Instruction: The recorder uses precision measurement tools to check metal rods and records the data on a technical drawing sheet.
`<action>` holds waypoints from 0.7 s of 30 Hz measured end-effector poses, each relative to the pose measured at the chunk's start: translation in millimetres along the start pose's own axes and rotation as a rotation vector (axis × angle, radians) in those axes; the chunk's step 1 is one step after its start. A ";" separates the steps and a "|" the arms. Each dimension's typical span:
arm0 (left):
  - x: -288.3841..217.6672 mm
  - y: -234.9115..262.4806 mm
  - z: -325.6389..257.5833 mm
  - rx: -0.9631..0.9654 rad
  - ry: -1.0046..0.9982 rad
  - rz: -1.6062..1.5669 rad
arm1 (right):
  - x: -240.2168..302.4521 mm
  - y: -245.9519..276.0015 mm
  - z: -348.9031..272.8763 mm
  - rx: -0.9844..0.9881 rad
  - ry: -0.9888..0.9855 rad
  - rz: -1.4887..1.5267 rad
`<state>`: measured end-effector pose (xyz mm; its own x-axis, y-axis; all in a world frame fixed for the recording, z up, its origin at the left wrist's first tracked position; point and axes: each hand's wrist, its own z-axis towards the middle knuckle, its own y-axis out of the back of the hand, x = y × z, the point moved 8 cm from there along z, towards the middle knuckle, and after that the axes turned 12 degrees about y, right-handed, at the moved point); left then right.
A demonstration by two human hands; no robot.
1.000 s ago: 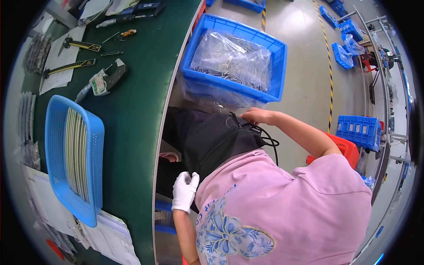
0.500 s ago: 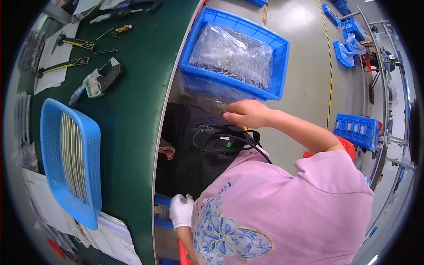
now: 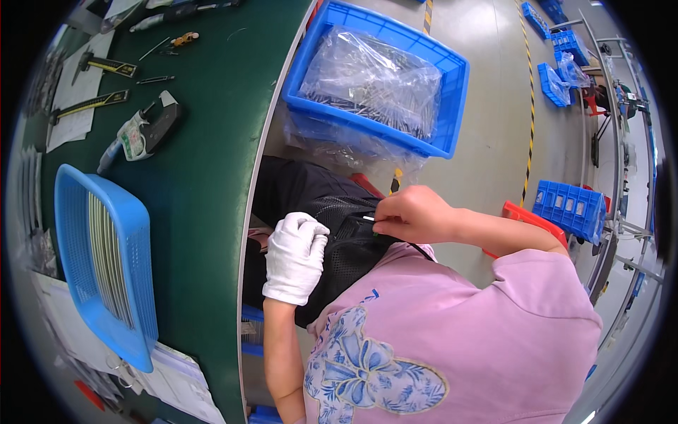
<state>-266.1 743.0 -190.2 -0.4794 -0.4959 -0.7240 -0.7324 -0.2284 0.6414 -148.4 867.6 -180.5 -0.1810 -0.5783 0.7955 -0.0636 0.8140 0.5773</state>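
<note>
Up from seven o'clock to nine comes the gloved left hand (image 3: 295, 258) at the black mesh pouch (image 3: 346, 260) on the lap (image 3: 286, 180), fingers curled, grip I can't tell, while the bare right hand's (image 3: 413, 214) fingers pinch it at two o'clock, handling seemingly unfinished.

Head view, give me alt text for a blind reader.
A bare right hand pinches black mesh cloth, with a gloved left hand at its left edge. At left is a green table with a blue basket; ahead, a blue crate.
</note>
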 end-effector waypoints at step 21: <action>9.6 -18.7 -8.4 -0.023 0.116 -0.361 | 3.1 2.2 -28.8 0.076 -0.010 -0.114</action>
<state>-253.0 735.4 -207.0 -0.1336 -0.4712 -0.8719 -0.8325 -0.4239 0.3567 -120.8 866.1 -171.4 -0.1780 -0.6673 0.7232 -0.1583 0.7448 0.6482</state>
